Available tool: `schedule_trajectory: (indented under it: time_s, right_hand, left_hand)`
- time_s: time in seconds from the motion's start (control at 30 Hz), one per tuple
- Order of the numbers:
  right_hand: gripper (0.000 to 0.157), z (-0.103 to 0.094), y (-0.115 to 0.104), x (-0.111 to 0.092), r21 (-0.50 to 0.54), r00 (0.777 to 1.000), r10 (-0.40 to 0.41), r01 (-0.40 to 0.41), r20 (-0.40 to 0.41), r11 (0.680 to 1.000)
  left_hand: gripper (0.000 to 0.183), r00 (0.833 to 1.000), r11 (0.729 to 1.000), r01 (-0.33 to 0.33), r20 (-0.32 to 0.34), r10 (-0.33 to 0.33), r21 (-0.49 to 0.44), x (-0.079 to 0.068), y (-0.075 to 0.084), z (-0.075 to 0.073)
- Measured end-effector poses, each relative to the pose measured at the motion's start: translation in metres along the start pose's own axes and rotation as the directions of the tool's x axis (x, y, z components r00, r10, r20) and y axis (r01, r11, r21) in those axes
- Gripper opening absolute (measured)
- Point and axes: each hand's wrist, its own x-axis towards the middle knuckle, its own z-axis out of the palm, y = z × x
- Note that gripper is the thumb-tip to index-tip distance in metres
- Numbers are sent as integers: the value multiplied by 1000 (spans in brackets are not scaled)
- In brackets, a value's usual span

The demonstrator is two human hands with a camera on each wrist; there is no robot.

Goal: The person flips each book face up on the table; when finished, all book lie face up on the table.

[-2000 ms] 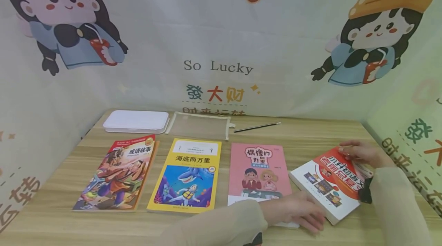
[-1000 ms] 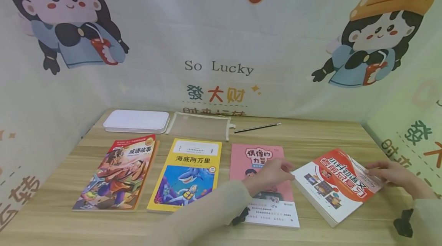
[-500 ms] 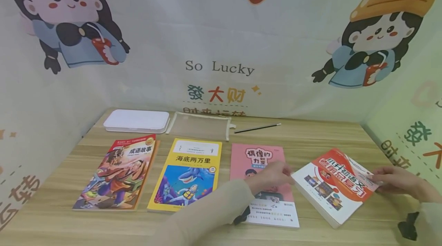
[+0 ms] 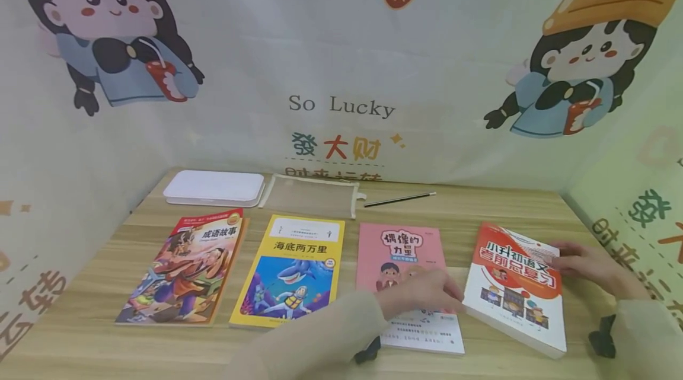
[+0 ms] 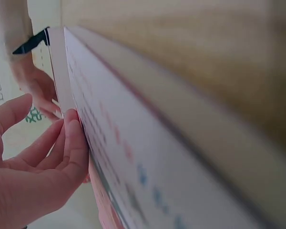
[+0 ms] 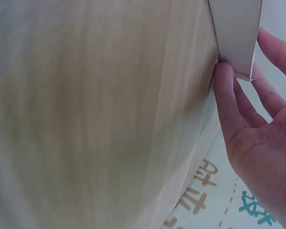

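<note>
A thick red and white book (image 4: 514,285) lies slightly turned at the right end of a row of books. My right hand (image 4: 587,267) touches its right edge near the far corner. In the right wrist view, extended fingers (image 6: 224,90) meet the corner of the page block (image 6: 236,36). Beside the book's left edge is my left hand (image 4: 421,294), lying across the pink book (image 4: 397,249) and hiding part of its cover. Its fingertips (image 5: 71,117) are right at the thick book's side, low by the table.
To the left lie a yellow book (image 4: 288,273) and a book with a red-topped picture cover (image 4: 184,267). Behind them are a white case (image 4: 213,186), a mesh zip pouch (image 4: 312,195) and a thin dark pencil-like stick (image 4: 400,200). A printed curtain (image 4: 341,60) encloses the wooden table (image 4: 80,344).
The thick book has turned to stand straighter with the row, its near corner swinging right. My left hand came up from the near edge to its left side; my right moved along its right edge.
</note>
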Motion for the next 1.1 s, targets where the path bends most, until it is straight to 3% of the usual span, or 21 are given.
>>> schedule_trajectory:
  time_s: [0.13, 0.27, 0.53, 1.1]
  right_hand:
    - [63, 3, -6, 6, 51, 997, -71, 69, 37, 996]
    - [62, 7, -12, 11, 12, 994, -103, 103, 32, 995]
    - [64, 11, -26, 21, -59, 995, -90, 93, 43, 994]
    - [63, 18, -37, 21, -44, 994, -94, 97, 55, 994]
  left_hand:
    - [24, 999, 998, -30, 43, 32, -48, -6, 2, 6]
    - [24, 995, 997, -46, 85, 52, -67, -9, 3, 14]
    - [23, 990, 994, -41, 132, 54, -96, -17, 11, 21]
    - [21, 980, 995, -38, 192, 55, -89, -18, 11, 24]
